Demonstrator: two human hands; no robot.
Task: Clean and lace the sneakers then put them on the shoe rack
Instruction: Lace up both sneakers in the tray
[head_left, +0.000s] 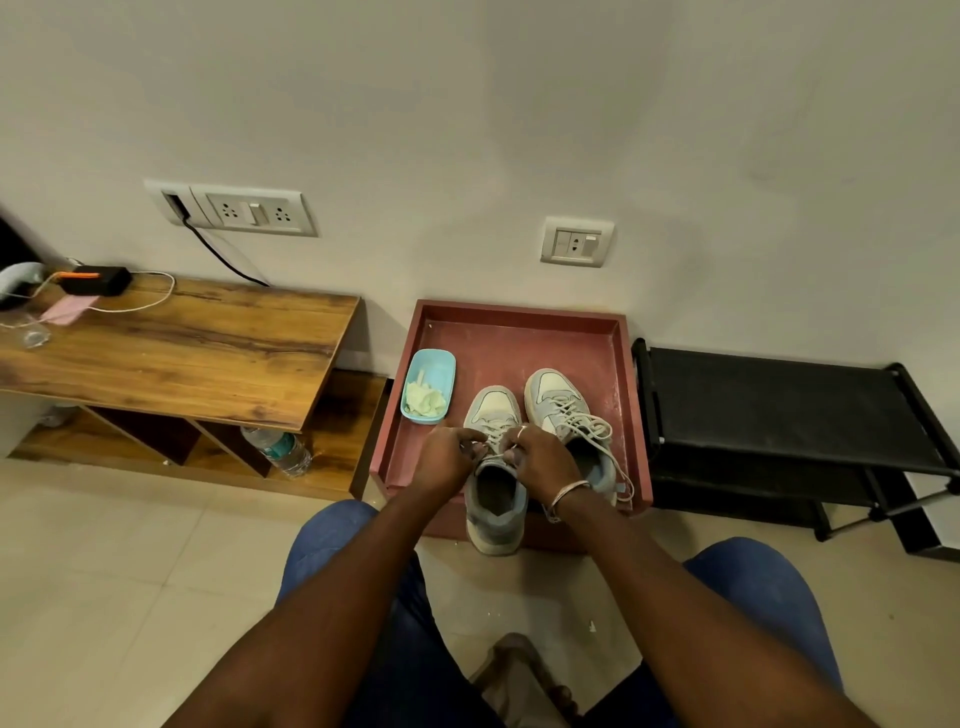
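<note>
Sneakers (492, 525), two in all, sit on the red tray (519, 332). The near sneaker (493, 499) has its heel hanging over the tray's front edge. Both forearms reach over it. The left hand (447, 460) and right hand (540, 460) meet above its tongue, fingers curled, each pinching the white lace (491, 457) (whether a knot has formed is too small to tell). Some fingertips are tucked out of sight. The far sneaker (563, 408) stands just right of the near one, laced, its heel hidden behind the right wrist. At the tray's left side sits one blue dish (440, 366) holding one pale cloth (426, 401). Right of the tray stands one black shoe rack (779, 400), cut off at the frame edge; left of the tray is one wooden worktop (171, 353).
</note>
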